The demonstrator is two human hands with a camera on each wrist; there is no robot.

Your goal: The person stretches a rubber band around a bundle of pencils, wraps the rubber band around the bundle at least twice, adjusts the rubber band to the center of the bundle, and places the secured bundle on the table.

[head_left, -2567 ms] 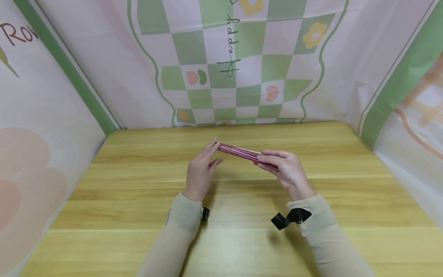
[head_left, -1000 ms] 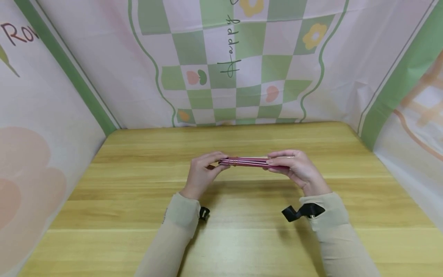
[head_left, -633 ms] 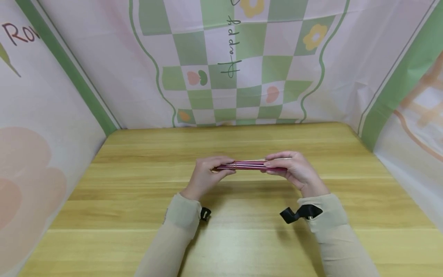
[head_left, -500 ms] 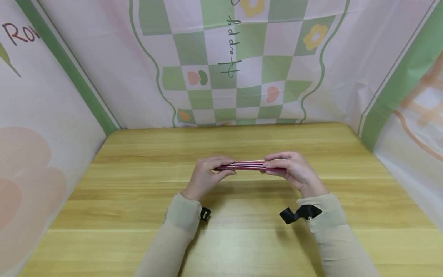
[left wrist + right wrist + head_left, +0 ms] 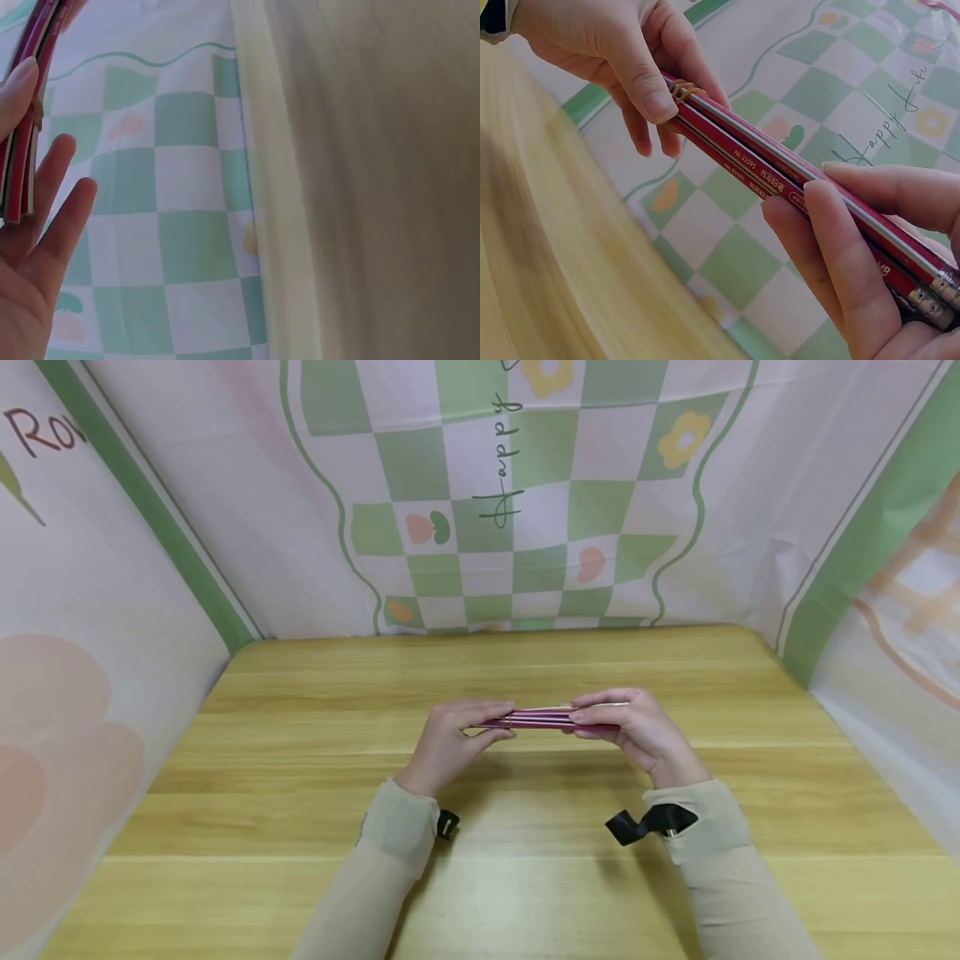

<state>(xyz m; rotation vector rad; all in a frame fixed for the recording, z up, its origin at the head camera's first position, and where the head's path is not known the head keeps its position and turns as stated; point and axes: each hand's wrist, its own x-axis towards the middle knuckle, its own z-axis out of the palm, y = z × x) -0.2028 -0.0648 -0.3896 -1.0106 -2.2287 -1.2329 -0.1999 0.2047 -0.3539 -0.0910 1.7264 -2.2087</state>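
Note:
A bundle of red pencils (image 5: 757, 161) with pale stripes and metal eraser ends is held nearly level above the table. A tan rubber band (image 5: 686, 91) is wound around it near its left end. My left hand (image 5: 442, 739) pinches the bundle at the band, thumb against the near side in the right wrist view. Toward the eraser ends, my right hand (image 5: 645, 731) grips the bundle between thumb and fingers. In the left wrist view, the pencils' blunt left ends (image 5: 16, 210) stick out past the left thumb, and two fingers are spread apart from them.
Beneath the hands is a wood-grain table (image 5: 525, 860). Behind it hangs a green-and-white checked cloth (image 5: 480, 527), with printed cloth walls at left (image 5: 90, 735) and right (image 5: 885, 693). A black strap (image 5: 652, 822) hangs from the right cuff.
The bundle was tilted, with my left fingertips at its end; it is now level. My left hand has closed on it and slid right along it to the band.

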